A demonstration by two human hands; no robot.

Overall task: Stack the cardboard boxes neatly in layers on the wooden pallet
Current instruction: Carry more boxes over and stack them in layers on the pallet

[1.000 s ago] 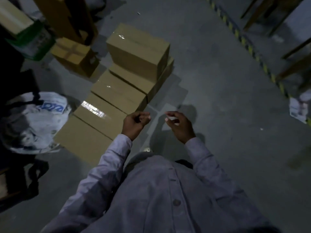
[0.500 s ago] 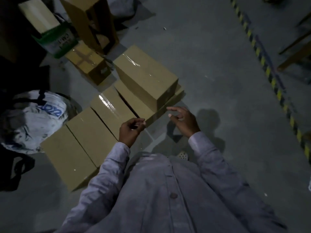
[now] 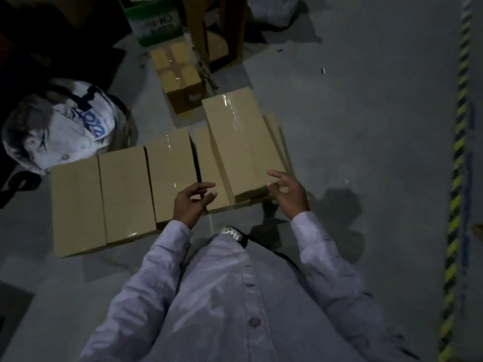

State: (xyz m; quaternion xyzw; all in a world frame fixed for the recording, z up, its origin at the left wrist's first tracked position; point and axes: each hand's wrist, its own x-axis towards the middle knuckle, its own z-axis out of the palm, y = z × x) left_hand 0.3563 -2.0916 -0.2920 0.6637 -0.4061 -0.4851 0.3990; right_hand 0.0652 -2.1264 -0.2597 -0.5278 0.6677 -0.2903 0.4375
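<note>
Where the top box (image 3: 240, 145) ends, left hand (image 3: 192, 202) loosely curled, right hand (image 3: 287, 194) splayed, both released, empty

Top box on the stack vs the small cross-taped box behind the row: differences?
The top box lies on another box; the small box stands apart behind the row. The top box is long with one tape strip lengthwise; the small box is squarer with crossed tape. The right hand hovers at the top box's near end; none is near the small box. Both are brown cardboard, taped shut.
</note>
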